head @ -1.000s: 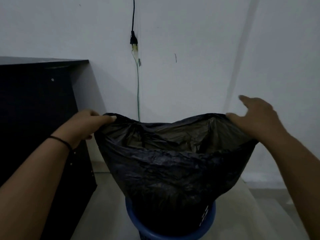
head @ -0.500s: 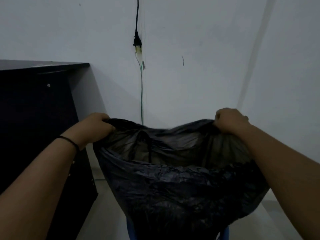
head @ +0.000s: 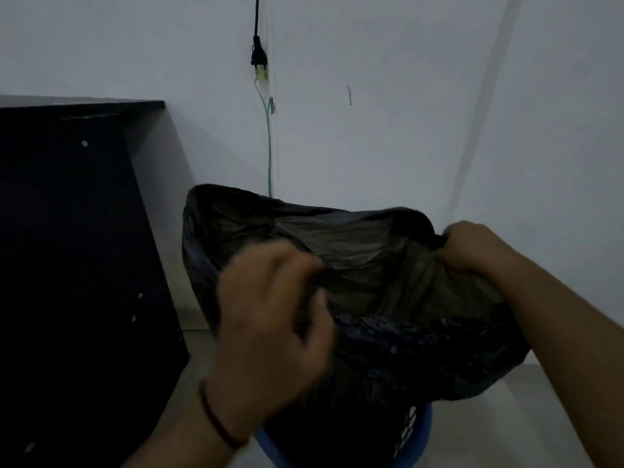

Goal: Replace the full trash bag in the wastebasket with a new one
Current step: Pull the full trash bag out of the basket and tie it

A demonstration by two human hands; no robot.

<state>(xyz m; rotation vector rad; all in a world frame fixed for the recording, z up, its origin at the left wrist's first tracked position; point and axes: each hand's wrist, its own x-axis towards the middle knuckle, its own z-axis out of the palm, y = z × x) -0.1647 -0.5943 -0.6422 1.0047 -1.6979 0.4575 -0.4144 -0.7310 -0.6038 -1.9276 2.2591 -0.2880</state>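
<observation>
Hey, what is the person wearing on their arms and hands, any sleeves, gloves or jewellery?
Both forearms are bare, with no sleeves in view and no gloves. The left hand has a thin dark band around its wrist. The right hand shows no ring, watch or band in the visible part. The left hand is motion-blurred.

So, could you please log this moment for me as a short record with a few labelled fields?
trash bag: black trash bag, mouth open, lower part inside the wastebasket
wastebasket: blue wastebasket, only its rim shows under the bag
left hand: left hand blurred, fingers curled at the bag's near rim; grip unclear
right hand: right hand grips the bag's right rim, bunched
surroundings: dark cabinet on the left; black plug with a cord on the white wall
</observation>
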